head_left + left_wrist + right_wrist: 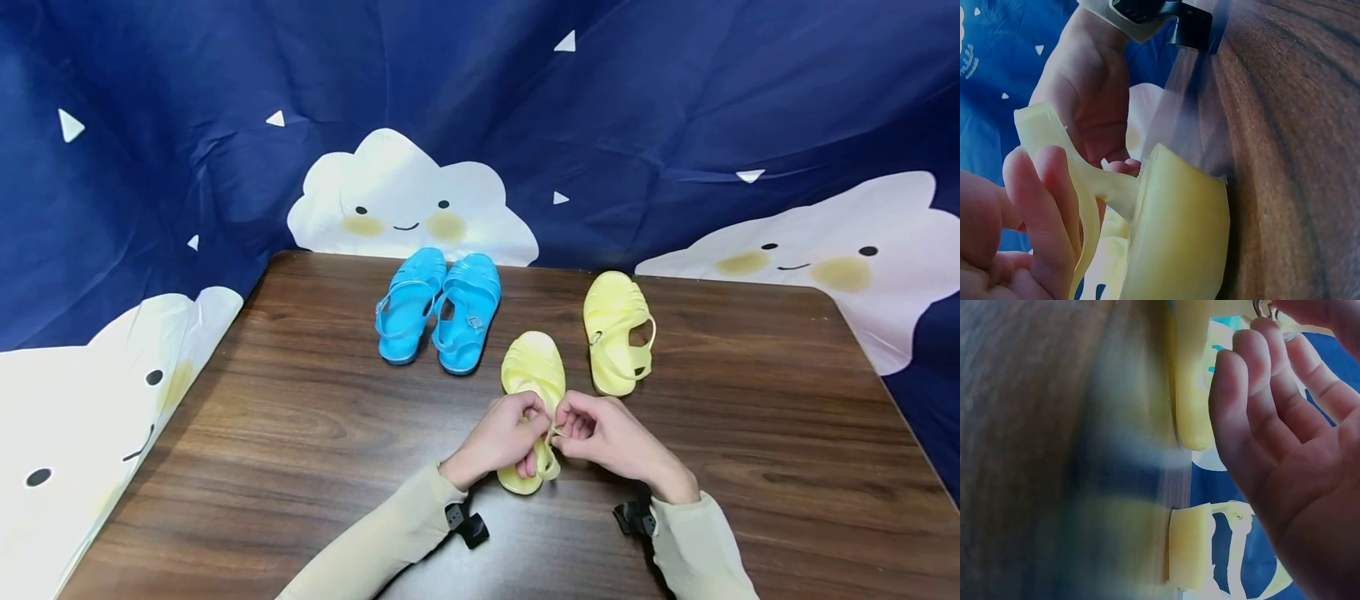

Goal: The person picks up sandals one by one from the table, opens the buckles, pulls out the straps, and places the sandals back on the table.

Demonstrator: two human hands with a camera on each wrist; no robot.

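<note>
A yellow sandal (532, 357) lies on the table in front of me, toe pointing away, under both hands. My left hand (504, 432) is over its middle, thumb and forefinger pinching the ankle strap; the pinch itself is partly hidden. From the right side, my right hand (611, 435) pinches the strap at its small metal buckle (1262, 309). In the left wrist view the strap (1087, 212) stands up in a loop beside the sandal's heel (1179, 231), with the left fingers (1038, 194) against it.
The other yellow sandal (617, 333) sits behind the right hand, to the right. Two blue sandals (405, 321) stand side by side at the back left. A dark blue cloth (465, 75) with clouds hangs behind the brown wooden table (315, 442).
</note>
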